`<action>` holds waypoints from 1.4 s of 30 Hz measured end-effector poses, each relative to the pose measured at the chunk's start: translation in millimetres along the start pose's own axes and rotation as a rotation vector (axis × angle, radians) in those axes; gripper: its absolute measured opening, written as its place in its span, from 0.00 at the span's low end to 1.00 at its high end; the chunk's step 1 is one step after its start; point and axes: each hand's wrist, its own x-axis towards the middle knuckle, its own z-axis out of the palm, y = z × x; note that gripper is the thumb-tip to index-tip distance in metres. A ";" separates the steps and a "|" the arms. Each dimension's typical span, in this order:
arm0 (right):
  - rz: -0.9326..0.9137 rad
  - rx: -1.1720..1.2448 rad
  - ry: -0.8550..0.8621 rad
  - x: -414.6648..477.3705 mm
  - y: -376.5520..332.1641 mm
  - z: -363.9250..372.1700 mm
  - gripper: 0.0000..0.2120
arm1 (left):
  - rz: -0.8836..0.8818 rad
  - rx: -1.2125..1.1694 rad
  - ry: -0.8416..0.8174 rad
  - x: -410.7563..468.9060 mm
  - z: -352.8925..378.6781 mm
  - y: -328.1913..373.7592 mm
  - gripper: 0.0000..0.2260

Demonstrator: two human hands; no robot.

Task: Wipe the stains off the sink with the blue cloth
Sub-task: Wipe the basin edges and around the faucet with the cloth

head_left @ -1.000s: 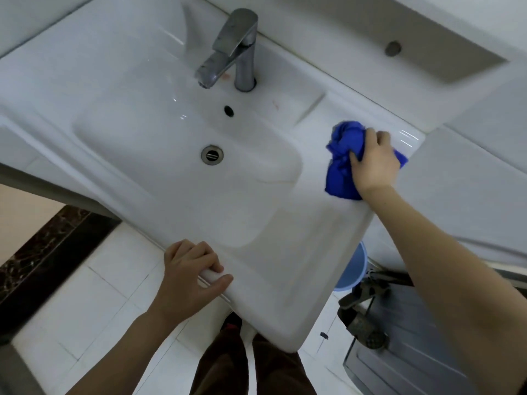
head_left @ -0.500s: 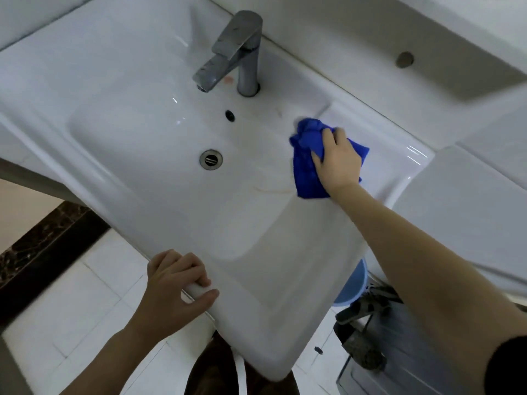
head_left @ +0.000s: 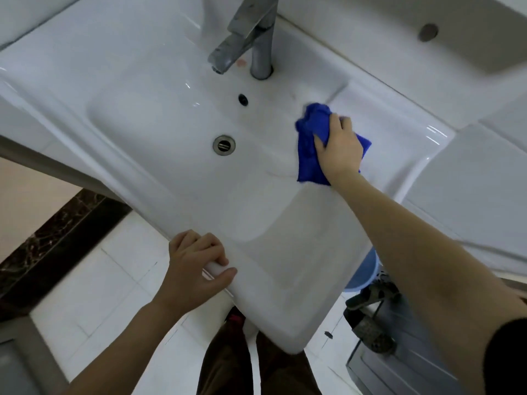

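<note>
Your right hand [head_left: 338, 149] presses the bunched blue cloth [head_left: 309, 161] against the sloping wall of the sink [head_left: 142, 124], fingers curled into its folds. Just left of the cloth's lower edge lies a faint brown streak [head_left: 278, 175]. Bunched this tightly, the cloth may skim past it. Your left hand [head_left: 196, 266] grips the sink's front rim.

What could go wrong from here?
The blue cloth is bunched under the right hand, so it may skip the faint brown streak on the sink just left of it. The pink spot lies by the faucet base, under the spout: easy to miss, and the hand could knock the faucet reaching it.
</note>
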 end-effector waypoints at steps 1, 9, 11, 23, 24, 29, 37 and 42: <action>0.023 0.028 -0.027 -17.8 3.0 -0.3 0.19 | -0.005 -0.001 -0.007 0.3 -1.0 0.7 0.11; -0.236 0.142 -0.400 -186.0 -32.3 -7.8 0.15 | -0.018 -0.013 -0.034 0.5 -1.7 3.8 0.10; -0.329 0.116 -0.416 -166.5 -22.6 -7.4 0.15 | 0.005 -0.021 -0.019 1.1 -1.0 1.4 0.10; -0.110 0.090 -0.361 -95.2 -10.0 -3.2 0.12 | -0.010 -0.013 0.007 0.6 -0.5 2.0 0.10; -0.154 0.085 -0.394 -105.1 -11.7 -4.9 0.13 | -0.011 -0.015 0.000 0.7 -1.1 2.1 0.10; -0.094 -0.088 -0.315 -30.6 -20.2 -2.3 0.09 | -0.016 -0.018 0.007 0.4 2.0 0.5 0.10; -0.170 -0.295 -0.509 1.7 -69.6 65.7 0.09 | -0.015 -0.013 0.019 -0.5 4.0 -1.3 0.11; -0.123 0.239 -0.906 -30.3 -99.7 80.5 0.14 | -0.015 -0.034 0.005 -0.7 3.9 -2.4 0.11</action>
